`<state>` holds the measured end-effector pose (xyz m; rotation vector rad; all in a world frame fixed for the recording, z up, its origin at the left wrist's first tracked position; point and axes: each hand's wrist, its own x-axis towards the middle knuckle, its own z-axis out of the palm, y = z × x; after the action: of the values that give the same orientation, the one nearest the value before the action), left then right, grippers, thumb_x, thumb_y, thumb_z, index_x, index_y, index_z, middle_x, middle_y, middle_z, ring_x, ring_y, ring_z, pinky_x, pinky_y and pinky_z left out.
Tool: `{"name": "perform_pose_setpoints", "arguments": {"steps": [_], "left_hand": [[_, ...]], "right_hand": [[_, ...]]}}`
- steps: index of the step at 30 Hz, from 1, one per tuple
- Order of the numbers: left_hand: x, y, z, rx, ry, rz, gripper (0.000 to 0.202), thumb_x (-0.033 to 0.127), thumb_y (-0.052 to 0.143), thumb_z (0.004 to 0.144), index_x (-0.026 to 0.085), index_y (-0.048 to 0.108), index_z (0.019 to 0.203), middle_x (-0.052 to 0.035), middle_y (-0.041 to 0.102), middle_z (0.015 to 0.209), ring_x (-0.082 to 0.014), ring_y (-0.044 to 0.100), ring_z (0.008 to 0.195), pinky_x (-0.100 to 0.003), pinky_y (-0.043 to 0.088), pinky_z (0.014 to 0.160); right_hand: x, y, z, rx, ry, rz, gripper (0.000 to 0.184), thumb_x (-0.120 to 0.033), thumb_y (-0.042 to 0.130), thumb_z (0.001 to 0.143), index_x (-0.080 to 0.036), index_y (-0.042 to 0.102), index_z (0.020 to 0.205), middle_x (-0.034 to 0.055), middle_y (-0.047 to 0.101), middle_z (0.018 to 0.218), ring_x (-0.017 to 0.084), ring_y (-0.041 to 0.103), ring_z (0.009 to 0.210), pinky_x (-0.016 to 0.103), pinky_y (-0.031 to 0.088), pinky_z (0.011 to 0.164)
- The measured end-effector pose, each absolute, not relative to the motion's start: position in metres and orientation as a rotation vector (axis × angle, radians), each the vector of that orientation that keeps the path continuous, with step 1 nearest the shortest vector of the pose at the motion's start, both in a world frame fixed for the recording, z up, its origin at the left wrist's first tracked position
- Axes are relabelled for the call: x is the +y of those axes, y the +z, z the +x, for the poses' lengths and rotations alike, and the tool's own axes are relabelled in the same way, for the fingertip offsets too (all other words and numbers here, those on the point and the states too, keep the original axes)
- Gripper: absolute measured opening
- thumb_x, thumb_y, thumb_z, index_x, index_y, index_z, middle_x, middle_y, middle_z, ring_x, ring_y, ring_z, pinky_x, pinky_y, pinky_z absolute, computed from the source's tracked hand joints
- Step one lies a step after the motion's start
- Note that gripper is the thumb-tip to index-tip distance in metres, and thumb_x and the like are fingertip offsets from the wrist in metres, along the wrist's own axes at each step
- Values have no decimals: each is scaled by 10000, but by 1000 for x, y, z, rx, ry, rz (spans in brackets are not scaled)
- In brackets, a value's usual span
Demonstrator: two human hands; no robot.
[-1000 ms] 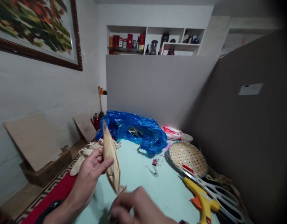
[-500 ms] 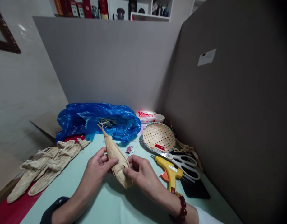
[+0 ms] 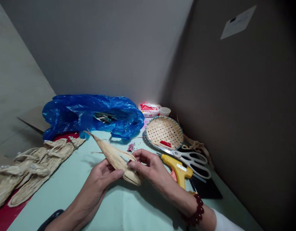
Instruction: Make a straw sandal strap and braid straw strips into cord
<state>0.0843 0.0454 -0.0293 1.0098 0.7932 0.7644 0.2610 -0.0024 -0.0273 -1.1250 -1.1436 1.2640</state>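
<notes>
A dried corn husk (image 3: 111,154), pale tan and pointed at its far end, lies tilted between both my hands over the mint-green table (image 3: 128,208). My left hand (image 3: 103,175) pinches its wide near end from the left, fingers closed on it. My right hand (image 3: 148,166) grips the same end from the right, thumb and fingers pressed on the husk. A dark bead bracelet sits on my right wrist.
A yellow glue gun (image 3: 178,168) and white-handled scissors (image 3: 192,159) lie right of my hands. A woven basket tray (image 3: 164,133) is behind them. A blue plastic bag (image 3: 90,115) lies at the back. Straw sandals (image 3: 34,166) lie at left. Grey partitions close back and right.
The view tilted downward, so the shelf and picture left the frame. The husk swung from upright to lying low and slanted, and my right hand came up to grip it.
</notes>
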Motion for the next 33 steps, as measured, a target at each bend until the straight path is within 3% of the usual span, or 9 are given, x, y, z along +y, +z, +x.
{"name": "perform_pose_setpoints", "arguments": {"steps": [4,9,11,14,17,20,24,28,33], "left_hand": [[49,-34,84,835,832,1036,261,261,815,729,172,686,938,-23,736,841,-173,637,801,-243,506,702],[53,-40,83,878,886,1067,275,301,844,695,150,700,873,-5,717,754,-72,462,523,-165,384,455],[52,-42,84,853,868,1068,297,303,843,694,154,706,913,-17,728,791,-86,498,550,-171,402,462],[51,-43,86,794,820,1052,368,278,836,700,173,703,1026,-49,748,920,-175,633,801,-246,522,687],[49,-42,88,746,800,1046,378,278,808,734,176,690,1078,-69,748,998,-217,650,930,-315,527,839],[49,-43,87,717,822,1054,344,325,762,788,181,670,1087,-57,740,966,-174,641,784,-265,543,675],[51,-50,86,714,873,1075,335,373,763,789,174,655,1036,-3,702,787,-100,540,551,-178,444,442],[55,-59,87,699,919,1092,355,402,766,786,167,638,1020,18,665,694,-91,529,507,-161,435,408],[54,-57,89,653,927,1101,293,344,773,790,174,647,993,-18,698,800,-110,598,603,-168,478,467]], "right_hand": [[-7,-24,258,-1245,1391,-1143,229,-272,705,790,-150,611,959,0,585,796,138,506,724,244,387,641],[-10,-23,254,-1182,1293,-1188,152,-241,673,782,-154,585,870,-16,560,728,127,493,664,248,381,617],[-9,-24,254,-1121,1273,-1157,172,-238,666,788,-152,582,911,-7,584,754,128,513,670,249,397,622],[-8,-28,254,-1061,1256,-1146,228,-286,685,800,-149,584,950,5,600,767,133,532,665,250,414,609],[-7,-30,255,-1062,1242,-1122,244,-328,686,829,-151,586,964,9,614,771,133,560,674,245,415,617],[-8,-29,254,-1133,1300,-1057,256,-350,682,853,-156,591,993,20,639,795,155,594,750,266,433,687],[-10,-30,250,-1205,1358,-1079,406,-349,809,725,-143,601,1006,-11,589,735,145,551,707,271,421,693],[-9,-35,250,-1249,1217,-1105,375,-363,759,759,-139,605,1017,7,603,749,153,544,704,283,420,685],[-7,-37,254,-1220,1050,-1157,297,-377,643,854,-156,592,1047,33,619,819,171,563,754,290,445,695]]}}
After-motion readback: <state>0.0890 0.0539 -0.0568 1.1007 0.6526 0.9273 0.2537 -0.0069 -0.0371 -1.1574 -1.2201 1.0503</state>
